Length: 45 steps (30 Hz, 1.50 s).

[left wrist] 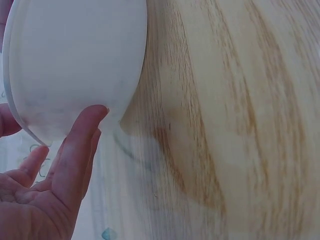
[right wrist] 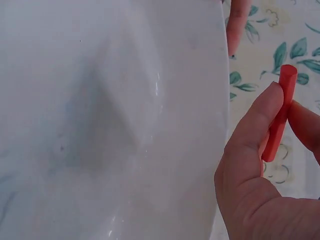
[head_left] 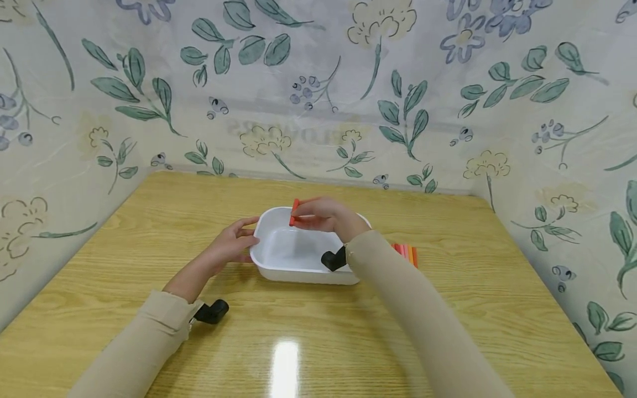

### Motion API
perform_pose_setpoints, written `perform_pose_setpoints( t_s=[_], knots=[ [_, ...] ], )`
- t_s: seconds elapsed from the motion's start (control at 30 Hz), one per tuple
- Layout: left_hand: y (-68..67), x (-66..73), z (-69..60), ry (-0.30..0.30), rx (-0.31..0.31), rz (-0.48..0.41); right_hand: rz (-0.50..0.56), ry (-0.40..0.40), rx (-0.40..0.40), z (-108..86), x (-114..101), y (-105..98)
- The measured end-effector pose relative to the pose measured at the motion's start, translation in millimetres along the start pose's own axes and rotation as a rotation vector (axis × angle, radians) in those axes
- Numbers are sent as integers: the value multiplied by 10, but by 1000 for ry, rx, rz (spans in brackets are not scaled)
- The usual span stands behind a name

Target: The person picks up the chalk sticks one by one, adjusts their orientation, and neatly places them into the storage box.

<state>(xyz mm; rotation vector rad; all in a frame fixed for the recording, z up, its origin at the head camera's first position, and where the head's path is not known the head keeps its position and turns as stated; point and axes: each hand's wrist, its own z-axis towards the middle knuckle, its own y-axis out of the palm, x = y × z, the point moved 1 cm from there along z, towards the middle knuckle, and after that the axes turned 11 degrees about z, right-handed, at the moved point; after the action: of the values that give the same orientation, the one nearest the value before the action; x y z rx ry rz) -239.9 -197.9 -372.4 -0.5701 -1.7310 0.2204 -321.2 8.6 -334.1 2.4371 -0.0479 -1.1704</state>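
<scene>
Beige sleeves (head_left: 134,331): nearest to us, both reach toward the tub, the right one crossing over its right end.
Left hand (head_left: 229,243): grasping the tub at its left rim, which we take as steadying it.
White tub (head_left: 298,277): upright on the desk (head_left: 239,337), between the two hands.
Row of sticks (head_left: 407,254): several, in reds, pink and orange, side by side on the desk just right of the tub; we judge these to be what is left to handle.
Right hand (head_left: 330,214): pinching one stick between thumb and fingers, raised near the tub's far rim.
Red stick (right wrist: 279,122): picked up but not set down, so we judge the work to be early; the right arm hides part of the tub's inside, and we cannot tell what may lie there.
Left wrist view: here we see fingers against the tub's outer wall, which the head view mostly hides; the red stick does not show.
Right wrist view: this gives us the stick's faceted sides and flat end, too small to read from the head; the row is missing.
Patterned wall (head_left: 318,124): beyond the tub, leaves and flowers; only the head view gives us its full spread.
</scene>
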Motion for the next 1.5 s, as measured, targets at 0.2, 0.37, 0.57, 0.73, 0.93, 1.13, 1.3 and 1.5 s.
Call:
perform_pose_setpoints(
  t_s=[0.2,0.37,0.57,0.73,0.93,1.13,1.3,1.5],
  knots=[
    [-1,-20,12,-3,-4,-9,-36,68,-22,82,67,47],
    [1,-12,5,-4,-3,-10,-88,123,-10,139,96,79],
    [-5,-12,-4,1,-6,-13,-167,154,-20,202,117,141],
    [8,-9,-7,17,-6,-33,-252,180,-28,270,171,140],
    [15,-13,-19,38,-4,-47,-343,202,-44,349,247,109],
    [25,-11,-27,36,-8,-58,-372,228,-54,398,316,137],
    [26,-19,-28,40,-11,-56,-380,232,-30,408,336,153],
    [15,-24,-32,41,-7,-46,-429,229,-9,427,347,174]
  ],
)
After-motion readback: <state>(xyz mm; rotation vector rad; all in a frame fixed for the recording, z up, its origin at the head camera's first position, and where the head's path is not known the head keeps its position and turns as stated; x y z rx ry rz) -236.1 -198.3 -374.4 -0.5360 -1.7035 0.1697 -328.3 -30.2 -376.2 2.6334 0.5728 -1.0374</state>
